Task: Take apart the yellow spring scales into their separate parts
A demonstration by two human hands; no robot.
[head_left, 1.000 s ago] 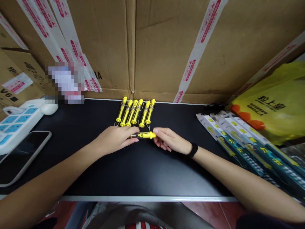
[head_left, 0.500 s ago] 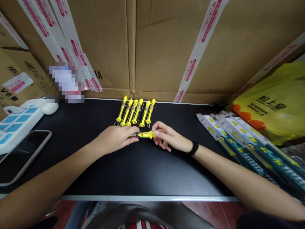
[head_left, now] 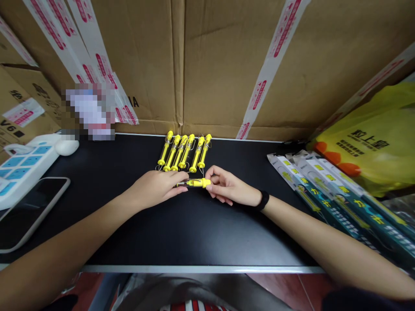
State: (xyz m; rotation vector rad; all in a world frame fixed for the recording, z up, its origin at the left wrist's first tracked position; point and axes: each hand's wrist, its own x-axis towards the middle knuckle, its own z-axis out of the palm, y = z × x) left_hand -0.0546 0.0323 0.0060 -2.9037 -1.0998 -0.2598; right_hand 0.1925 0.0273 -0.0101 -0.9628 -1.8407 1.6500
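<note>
My left hand (head_left: 164, 186) is closed, thumb and fingers pinching a spring scale (head_left: 196, 183), a clear tube with yellow parts lying crosswise just above the black table (head_left: 207, 233). Its left end is hidden in that hand. At the tube's other end, my right hand (head_left: 225, 185) pinches the yellow cap between thumb and fingertips, with a dark band on the wrist. Just beyond both hands lies a row of several similar yellow spring scales (head_left: 186, 153), with wire hooks and loops at their ends.
Several long packaged kits (head_left: 327, 190) overlap at the right, beside a yellow plastic bag (head_left: 372, 134). On the left are a white power strip (head_left: 27, 162) and a phone (head_left: 32, 211). A large taped cardboard box (head_left: 214, 69) stands along the table's back edge.
The fingers of my right hand have shifted slightly at the yellow cap. The left hand keeps its grip, and the row of scales has not moved.
</note>
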